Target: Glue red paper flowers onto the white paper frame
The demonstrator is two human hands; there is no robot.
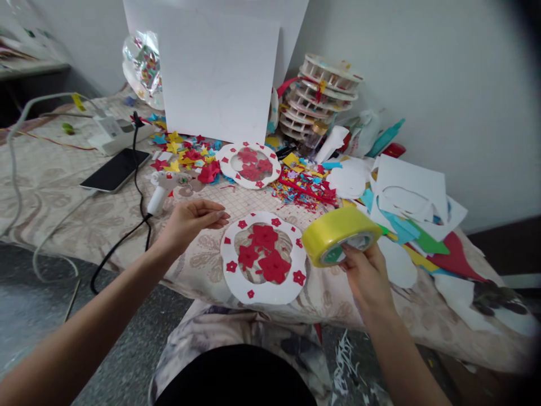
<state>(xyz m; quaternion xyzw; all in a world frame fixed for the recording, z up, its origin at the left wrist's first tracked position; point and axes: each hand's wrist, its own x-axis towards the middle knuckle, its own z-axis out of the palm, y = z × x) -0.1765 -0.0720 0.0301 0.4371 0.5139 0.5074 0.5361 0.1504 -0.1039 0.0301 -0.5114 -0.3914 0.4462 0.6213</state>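
My right hand (367,273) grips a wide roll of yellow packing tape (327,231) by its core, held up to the right of a white paper frame (264,294). This frame lies near the table's front edge, with red paper flowers (274,265) in its see-through middle and small red pieces around the rim. To its upper left, my left hand (196,223) hovers with fingertips pinched together; whatever they hold, if anything, is too small to make out. Farther back rests a similar white frame (225,162) with red flowers.
A white glue gun (158,194) with a black cord lies left, beside a phone (116,171). Paper scraps (304,189) and stars are scattered behind. A stacked white rack (319,93) and a white board (220,79) stand at the back; paper sheets (412,180) cover the right.
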